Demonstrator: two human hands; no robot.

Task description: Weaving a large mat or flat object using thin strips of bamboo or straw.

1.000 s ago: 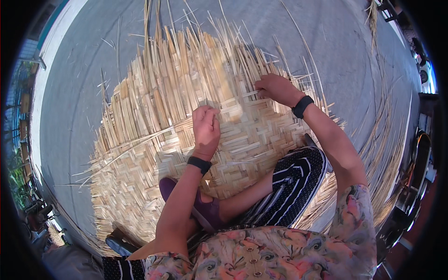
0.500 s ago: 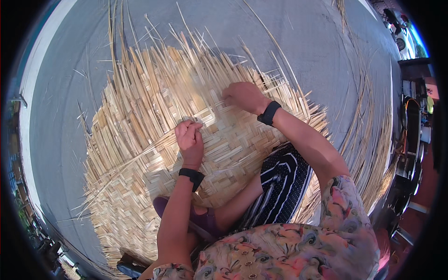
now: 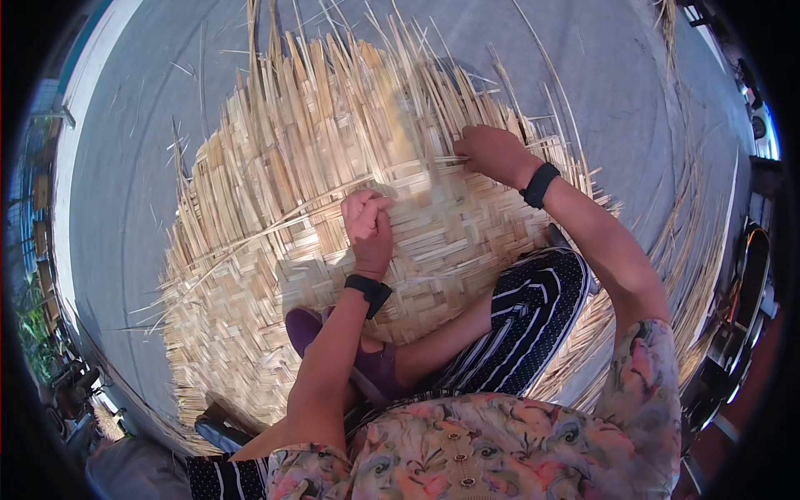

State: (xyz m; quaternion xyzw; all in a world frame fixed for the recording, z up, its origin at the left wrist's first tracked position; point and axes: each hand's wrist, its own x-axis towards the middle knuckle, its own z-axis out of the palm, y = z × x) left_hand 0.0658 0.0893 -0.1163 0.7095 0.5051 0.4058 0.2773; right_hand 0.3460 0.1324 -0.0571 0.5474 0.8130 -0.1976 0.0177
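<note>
A large mat of pale woven bamboo strips (image 3: 250, 317) spreads beneath me, tightly woven near my body, with loose strip ends fanning out at its far edge. Over the middle of the weave, my left hand (image 3: 367, 225) is closed, fingers curled together. What it pinches, if anything, is hidden. Farther right, my right hand (image 3: 498, 155) closes thumb and fingers on a bamboo strip (image 3: 442, 161) at the line where weave meets loose ends. A long crosswise strip (image 3: 312, 205) runs slantwise over the upright ones, left of my left hand.
Grey pavement (image 3: 142, 150) surrounds the mat. Loose long bamboo strips (image 3: 687, 225) lie in a bundle along the right. My foot in a purple shoe (image 3: 367, 367) rests on the mat's near part. Dark objects (image 3: 737, 292) stand at the right rim.
The whole view has shifted, so mat and hands sit farther right in it. My right hand has moved right along the weave's edge; the left stays near the same part of the mat.
</note>
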